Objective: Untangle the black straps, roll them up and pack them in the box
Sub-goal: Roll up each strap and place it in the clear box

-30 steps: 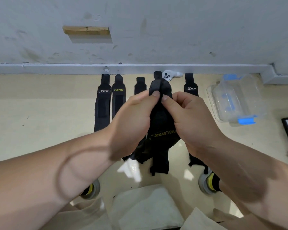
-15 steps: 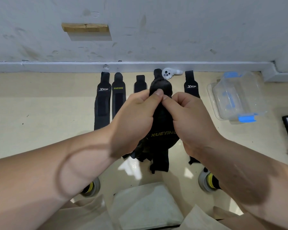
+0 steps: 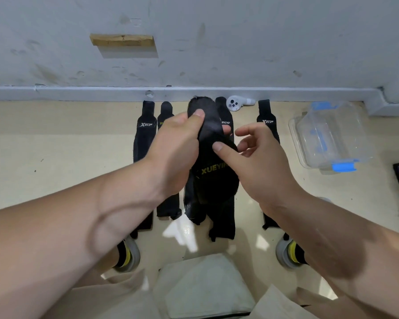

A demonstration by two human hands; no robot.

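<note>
Bright even light, glare patches on floor point(image 3: 55, 146), fisheye edges.

Beige floor point(image 3: 55, 146) — straps point(image 3: 144, 134), clear box point(image 3: 332, 134), controller point(image 3: 234, 103)

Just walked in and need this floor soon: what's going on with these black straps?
A person holds up a bunch of black straps: the left hand grips its upper end, the right hand is open with its thumb on it. Other straps lie flat in a row on the floor by the wall. The clear box sits to the right, nothing black visible inside.
</note>
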